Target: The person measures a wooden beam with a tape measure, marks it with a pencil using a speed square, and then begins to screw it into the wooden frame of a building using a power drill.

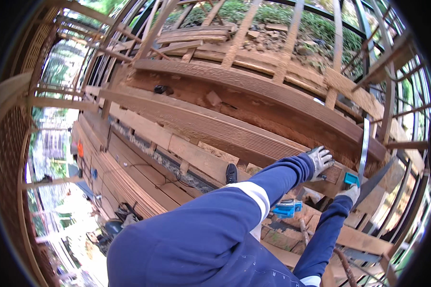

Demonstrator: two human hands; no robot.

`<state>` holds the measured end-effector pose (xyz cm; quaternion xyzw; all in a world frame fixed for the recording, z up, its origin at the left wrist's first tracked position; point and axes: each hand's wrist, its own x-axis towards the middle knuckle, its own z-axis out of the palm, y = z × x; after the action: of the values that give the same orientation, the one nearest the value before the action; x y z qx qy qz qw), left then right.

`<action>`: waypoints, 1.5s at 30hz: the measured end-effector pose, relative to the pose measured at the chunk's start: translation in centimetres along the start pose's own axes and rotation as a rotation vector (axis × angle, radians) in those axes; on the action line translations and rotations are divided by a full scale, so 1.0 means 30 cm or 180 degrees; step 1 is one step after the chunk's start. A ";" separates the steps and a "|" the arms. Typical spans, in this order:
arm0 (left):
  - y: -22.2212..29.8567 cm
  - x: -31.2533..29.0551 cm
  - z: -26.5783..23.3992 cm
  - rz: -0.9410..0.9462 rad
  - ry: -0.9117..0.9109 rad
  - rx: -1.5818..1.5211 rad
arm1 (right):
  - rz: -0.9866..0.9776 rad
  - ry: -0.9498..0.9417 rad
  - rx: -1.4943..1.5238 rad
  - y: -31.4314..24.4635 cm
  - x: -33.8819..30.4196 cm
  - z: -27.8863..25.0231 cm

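Left hand [321, 162] rested unclenched on ridged plank [215, 128] near right end; right hand [350, 192], nearer that end, clasped teal-handled saw [364, 152], long axis crosswise to plank's.

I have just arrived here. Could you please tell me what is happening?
A gloved person is working over two long, grooved wooden boards. The left hand rests open on the nearer board. The right hand, near that board's right end, holds a turquoise-handled tool. Its straight metal blade extends toward the farther board; whether they touch is unclear.
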<state>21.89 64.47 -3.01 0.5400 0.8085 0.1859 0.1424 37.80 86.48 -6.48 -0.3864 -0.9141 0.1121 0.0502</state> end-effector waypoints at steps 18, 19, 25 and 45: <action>-0.853 -1.217 -0.484 -0.3600 0.1117 0.1260 | 0.0565 -0.0550 0.4163 -0.562 -0.390 -0.105; -0.839 -1.199 -0.501 -0.3654 0.0970 0.1191 | 0.0401 -0.0732 0.4212 -0.636 -0.393 -0.106; -0.840 -1.224 -0.532 -0.3567 0.1126 0.0946 | -0.1546 -0.1436 0.2978 -1.281 -0.331 -0.002; -0.890 -1.326 -0.583 -0.3184 0.1144 -0.0179 | -0.2592 -0.1740 -0.1303 -1.946 -0.350 0.275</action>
<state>7.41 15.79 1.60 0.0441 0.9736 0.2064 0.0873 3.06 38.10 -0.31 0.0412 -0.9731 -0.0006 -0.2268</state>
